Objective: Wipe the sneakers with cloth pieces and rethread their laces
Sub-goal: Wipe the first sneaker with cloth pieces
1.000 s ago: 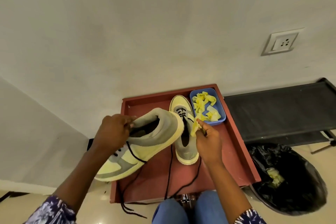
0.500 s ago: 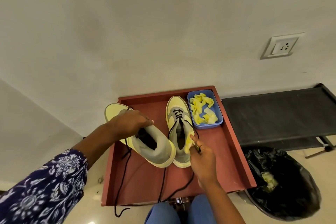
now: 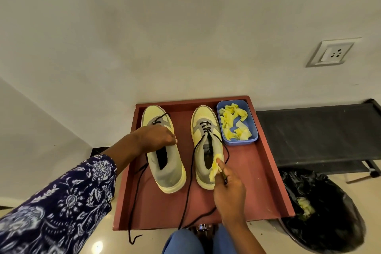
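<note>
Head view: two sneakers stand side by side on a red tray point(image 3: 268, 171). Left hand point(image 3: 158, 137) grips the left sneaker point(image 3: 169, 173) at its tongue. Right hand point(image 3: 228, 189) pinches a yellow cloth point(image 3: 214, 168) and a lace end against the right sneaker point(image 3: 203, 163). More cloths fill a blue box point(image 3: 251, 127).

The right sneaker's point(image 3: 207, 146) tongue label carries dark print, too small and blurred to read.

Home room: wall socket point(image 3: 332, 53), tiled floor point(image 3: 99, 243), lined bin point(image 3: 321, 214).
</note>
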Demonstrator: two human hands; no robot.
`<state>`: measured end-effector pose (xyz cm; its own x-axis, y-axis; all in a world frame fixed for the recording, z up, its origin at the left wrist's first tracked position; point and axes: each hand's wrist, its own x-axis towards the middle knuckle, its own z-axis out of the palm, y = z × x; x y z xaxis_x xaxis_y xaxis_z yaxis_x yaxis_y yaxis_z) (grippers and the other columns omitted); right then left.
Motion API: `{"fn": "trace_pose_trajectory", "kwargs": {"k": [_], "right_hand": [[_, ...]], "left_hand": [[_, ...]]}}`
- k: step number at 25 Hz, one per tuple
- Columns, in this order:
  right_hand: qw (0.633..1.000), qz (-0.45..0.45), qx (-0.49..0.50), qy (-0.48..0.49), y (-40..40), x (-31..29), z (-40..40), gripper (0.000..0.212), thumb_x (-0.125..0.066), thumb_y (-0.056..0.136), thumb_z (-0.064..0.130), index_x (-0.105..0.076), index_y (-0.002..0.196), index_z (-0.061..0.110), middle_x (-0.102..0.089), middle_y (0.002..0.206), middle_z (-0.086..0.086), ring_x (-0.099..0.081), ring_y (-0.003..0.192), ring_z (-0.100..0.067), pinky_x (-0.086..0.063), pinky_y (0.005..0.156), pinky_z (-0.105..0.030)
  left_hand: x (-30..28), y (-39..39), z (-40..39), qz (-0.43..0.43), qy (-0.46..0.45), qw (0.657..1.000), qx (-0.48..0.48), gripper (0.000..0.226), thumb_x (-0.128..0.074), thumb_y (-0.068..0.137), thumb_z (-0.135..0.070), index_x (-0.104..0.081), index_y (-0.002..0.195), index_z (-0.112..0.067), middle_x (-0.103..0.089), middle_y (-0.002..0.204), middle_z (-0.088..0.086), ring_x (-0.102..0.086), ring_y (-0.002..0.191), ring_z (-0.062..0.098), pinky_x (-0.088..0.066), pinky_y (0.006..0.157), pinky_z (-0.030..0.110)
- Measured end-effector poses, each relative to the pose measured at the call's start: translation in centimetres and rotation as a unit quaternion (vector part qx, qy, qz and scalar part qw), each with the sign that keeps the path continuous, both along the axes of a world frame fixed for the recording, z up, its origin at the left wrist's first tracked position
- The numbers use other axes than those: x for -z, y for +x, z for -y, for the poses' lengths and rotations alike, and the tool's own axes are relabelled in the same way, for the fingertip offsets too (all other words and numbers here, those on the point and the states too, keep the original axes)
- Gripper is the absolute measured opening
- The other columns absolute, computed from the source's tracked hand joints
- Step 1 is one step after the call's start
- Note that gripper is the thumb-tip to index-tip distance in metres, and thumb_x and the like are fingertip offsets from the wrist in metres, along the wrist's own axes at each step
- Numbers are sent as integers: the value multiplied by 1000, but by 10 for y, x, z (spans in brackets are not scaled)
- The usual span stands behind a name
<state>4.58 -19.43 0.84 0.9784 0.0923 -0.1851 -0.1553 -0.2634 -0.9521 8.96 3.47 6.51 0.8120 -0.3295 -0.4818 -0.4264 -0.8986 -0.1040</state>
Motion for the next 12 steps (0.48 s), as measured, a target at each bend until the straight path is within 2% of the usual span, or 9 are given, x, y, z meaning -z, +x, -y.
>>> {"fn": "trace_pose_trajectory", "kwargs": {"k": [2, 5, 8, 10, 11, 12], "right_hand": [[1000, 23, 13, 4, -4, 3, -2, 39, -52, 88, -3, -60, 121, 16, -65, 110, -3, -60, 100, -17, -50, 87, -28], [998, 54, 17, -1, -10, 6, -4, 40, -53, 86, -6, -62, 119, 15, -64, 98, -2, -57, 86, -13, -47, 75, -14], [999, 49, 17, 1, -14, 9, -7, 40, -53, 85, -7, -64, 117, 15, -67, 105, -2, -61, 92, -12, -47, 76, -11], [999, 47, 11, -1, -18, 10, -10, 40, -53, 85, -8, -64, 116, 15, -67, 106, 1, -60, 93, 3, -46, 77, -4], [999, 47, 6, -2, -21, 10, -12, 40, -53, 85, -8, -64, 116, 14, -66, 106, 3, -59, 93, 7, -45, 77, -2], [999, 45, 1, -3, -23, 11, -13, 40, -53, 85, -7, -64, 116, 14, -66, 106, 4, -59, 93, 7, -45, 78, -2]], "left_hand": [[13, -2, 0, -5, 14, 1000, 12, 41, -41, 96, -9, -41, 137, -7, -41, 144, 12, -39, 134, 22, -30, 110, 29], [30, -6, 5, 0, 13, 1000, 20, 39, -40, 96, -6, -43, 135, -3, -44, 141, 17, -42, 132, 26, -34, 108, 34], [39, -13, 12, 7, -22, 1000, 11, 37, -41, 95, -4, -48, 131, -1, -48, 137, 19, -47, 128, 29, -41, 102, 38], [50, -21, 10, 87, -72, 993, 32, 34, -53, 87, 0, -58, 121, 0, -60, 124, 19, -58, 115, 30, -51, 89, 40], [54, -25, 7, 123, -96, 988, 22, 35, -59, 82, 1, -61, 117, -2, -64, 117, 18, -62, 108, 30, -55, 82, 39], [60, -30, 5, 141, -123, 982, -10, 38, -61, 81, 1, -60, 118, -4, -64, 117, 16, -63, 108, 29, -56, 82, 39]]}}
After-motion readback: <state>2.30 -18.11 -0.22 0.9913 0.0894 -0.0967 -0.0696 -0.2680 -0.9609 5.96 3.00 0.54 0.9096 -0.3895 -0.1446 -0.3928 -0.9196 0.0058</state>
